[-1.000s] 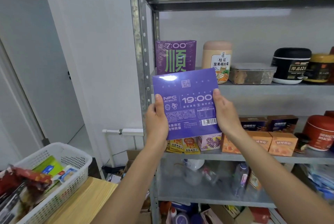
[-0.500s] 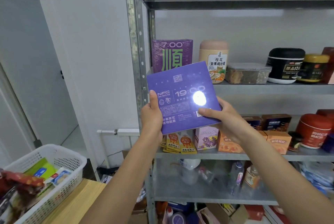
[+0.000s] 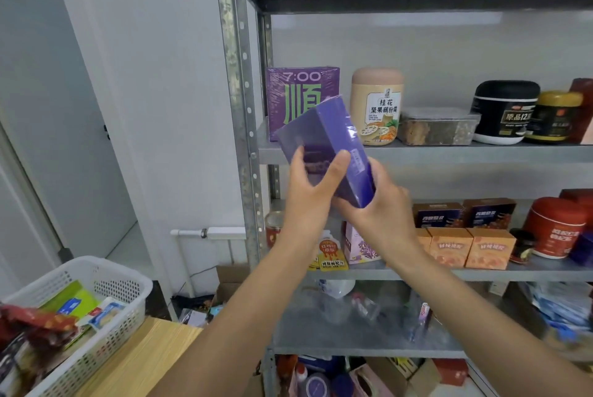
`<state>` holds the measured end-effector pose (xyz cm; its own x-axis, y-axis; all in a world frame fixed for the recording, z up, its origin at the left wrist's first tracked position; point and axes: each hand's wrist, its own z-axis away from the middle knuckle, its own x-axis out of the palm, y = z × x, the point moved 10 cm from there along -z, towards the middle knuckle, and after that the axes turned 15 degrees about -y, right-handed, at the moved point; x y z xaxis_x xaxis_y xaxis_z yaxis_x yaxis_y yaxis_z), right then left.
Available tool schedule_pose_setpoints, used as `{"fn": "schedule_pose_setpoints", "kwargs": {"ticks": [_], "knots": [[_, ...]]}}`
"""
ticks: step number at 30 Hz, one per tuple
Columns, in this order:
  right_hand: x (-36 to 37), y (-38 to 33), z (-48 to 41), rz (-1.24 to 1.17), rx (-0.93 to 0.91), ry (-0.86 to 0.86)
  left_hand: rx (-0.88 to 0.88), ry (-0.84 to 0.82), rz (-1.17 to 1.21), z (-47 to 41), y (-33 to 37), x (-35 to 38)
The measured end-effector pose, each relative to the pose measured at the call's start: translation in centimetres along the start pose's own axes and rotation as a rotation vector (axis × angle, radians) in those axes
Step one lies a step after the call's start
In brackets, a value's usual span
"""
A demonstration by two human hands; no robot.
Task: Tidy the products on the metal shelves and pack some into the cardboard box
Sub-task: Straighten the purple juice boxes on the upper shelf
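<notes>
Metal shelves (image 3: 449, 153): right end cut off; lowest goods blurred.
Purple box (image 3: 333, 127): held before the shelves' left post, tilted; print unreadable; broad face showed earlier, narrow side now.
Left hand (image 3: 305, 201): grips its near face.
Right hand (image 3: 385, 213): clasps lower end, fingertips hidden.

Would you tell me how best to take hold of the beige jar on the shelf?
Probably from the front, wrapping the beige jar round its middle: it stands upright and round, with a box and a tub either side.
</notes>
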<state>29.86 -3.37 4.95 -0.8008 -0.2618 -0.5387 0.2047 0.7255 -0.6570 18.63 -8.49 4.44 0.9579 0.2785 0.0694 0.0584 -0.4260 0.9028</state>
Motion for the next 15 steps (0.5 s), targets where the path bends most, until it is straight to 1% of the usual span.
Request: {"fn": "schedule_pose_setpoints", "kwargs": {"ticks": [1, 2, 5, 6, 7, 8, 9, 11, 12, 13, 15], "knots": [[0.7, -0.5, 0.3, 0.019, -0.042, -0.028, -0.003, 0.024, 0.061, 0.0, 0.2, 0.0], [1.6, -0.8, 0.4, 0.0, -0.087, -0.094, -0.011, 0.076, 0.101, 0.0, 0.2, -0.4], [4.6, -1.7, 1.1, -0.091, -0.248, -0.383, -0.047, 0.246, 0.213, 0.3, -0.3, -2.2], [4.8, -1.7, 1.2, -0.155, -0.266, -0.452, -0.061, 0.268, 0.25, 0.3, -0.7, -2.6], [4.7, -1.5, 1.0, -0.253, -0.246, -0.5, -0.069, 0.263, 0.286, 0.1, -1.0, -2.9], [4.2, -1.0, 0.6, -0.35, -0.198, -0.502, -0.076, 0.239, 0.319, -0.1, -1.2, -3.1], [3.1, 0.0, -0.1, -0.419, -0.127, -0.443, -0.083, 0.207, 0.345, -0.2, -1.3, -3.2], [0.4, 2.7, -1.6, -0.468, 0.068, -0.283, -0.082, 0.126, 0.384, -0.5, -1.3, -3.4], [-0.6, 3.9, -2.2, -0.496, 0.146, -0.246, -0.055, 0.06, 0.391, -0.8, -1.0, -3.3], [-1.1, 4.8, -2.5, -0.557, 0.186, -0.253, -0.016, -0.016, 0.384, -1.0, -0.4, -3.0], [-1.4, 5.6, -2.9, -0.693, 0.211, -0.331, 0.052, -0.164, 0.373, -1.3, 0.7, -2.2]]}}
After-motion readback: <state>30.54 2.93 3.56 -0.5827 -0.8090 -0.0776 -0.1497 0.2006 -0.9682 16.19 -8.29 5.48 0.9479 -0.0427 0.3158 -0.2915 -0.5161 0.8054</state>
